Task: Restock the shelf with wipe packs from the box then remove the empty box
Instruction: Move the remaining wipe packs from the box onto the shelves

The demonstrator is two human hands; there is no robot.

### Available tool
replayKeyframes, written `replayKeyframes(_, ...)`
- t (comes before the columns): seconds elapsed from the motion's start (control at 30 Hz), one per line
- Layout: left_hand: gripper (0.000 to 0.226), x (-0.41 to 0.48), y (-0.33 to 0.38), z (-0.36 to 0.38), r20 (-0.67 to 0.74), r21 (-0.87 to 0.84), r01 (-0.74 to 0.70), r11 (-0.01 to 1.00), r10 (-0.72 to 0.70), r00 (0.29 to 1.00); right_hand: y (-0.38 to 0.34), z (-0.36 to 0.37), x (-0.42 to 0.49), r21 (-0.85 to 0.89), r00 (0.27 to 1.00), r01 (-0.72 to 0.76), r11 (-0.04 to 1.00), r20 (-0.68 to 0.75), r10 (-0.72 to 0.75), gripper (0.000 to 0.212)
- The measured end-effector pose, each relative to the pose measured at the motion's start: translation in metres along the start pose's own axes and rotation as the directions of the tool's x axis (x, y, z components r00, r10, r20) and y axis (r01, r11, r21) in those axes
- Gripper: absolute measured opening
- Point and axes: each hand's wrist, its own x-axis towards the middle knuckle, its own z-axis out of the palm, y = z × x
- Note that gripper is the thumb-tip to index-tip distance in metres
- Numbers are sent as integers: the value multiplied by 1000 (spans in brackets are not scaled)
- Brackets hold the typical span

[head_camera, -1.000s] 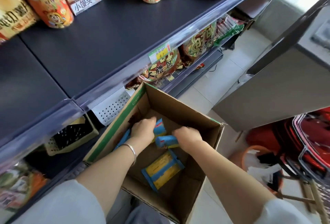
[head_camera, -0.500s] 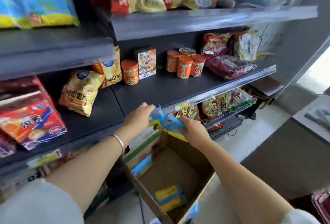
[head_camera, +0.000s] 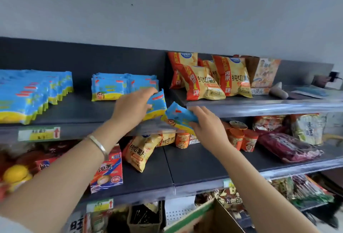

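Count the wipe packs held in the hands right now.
2. One wipe pack in the left hand over the top shelf; a second wipe pack in the right hand, at its front edge. More could be hidden behind them.

On my feed the left hand (head_camera: 132, 106) and right hand (head_camera: 208, 127) are bare like the forearms, a thin silver bangle (head_camera: 98, 145) circles the left wrist, and a sliver of pale grey sleeve (head_camera: 7, 227) shows lower left.

A plain pale grey wall (head_camera: 167, 9) fills the upper half under soft, even light. Against it stands a dark grey shelf unit (head_camera: 194, 166) with a matching back panel (head_camera: 83, 56); clear plastic rails (head_camera: 259, 107) edge its boards, carrying yellow price labels (head_camera: 39, 134)
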Motion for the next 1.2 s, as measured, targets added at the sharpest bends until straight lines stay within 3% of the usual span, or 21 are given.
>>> replayKeyframes(0.13,43,21,-63,-20,26,2,101,995,-101,995,-35,11,58,-94,977,208,974,-24,-211,37)
replayKeyframes(0.2,43,34,-93,-23,44,30,122,992,-123,991,-49,23,90,-181,968,249,952,15,-250,39)
replayKeyframes(0.33,38,64,-144,-18,66,86,143,986,-149,987,-62,62,152,-258,971,229,938,132,-201,40)
replayKeyframes(0.43,40,84,-173,-4,157,138,135,981,-156,975,-59,97,188,-275,950,203,940,287,-121,39)
replayKeyframes(0.8,49,131,-209,38,364,108,11,994,-50,930,-46,128,261,-174,828,109,979,560,7,48)
replayKeyframes(0.87,49,136,-213,40,361,113,-9,994,-33,932,-47,132,265,-173,852,104,979,524,2,48)
replayKeyframes(1.0,52,138,-218,48,260,189,-113,975,61,964,-53,144,258,-271,946,146,952,320,-54,45)
replayKeyframes(1.2,62,136,-213,53,334,263,-163,951,68,940,-57,150,244,-366,965,190,911,240,-105,50)
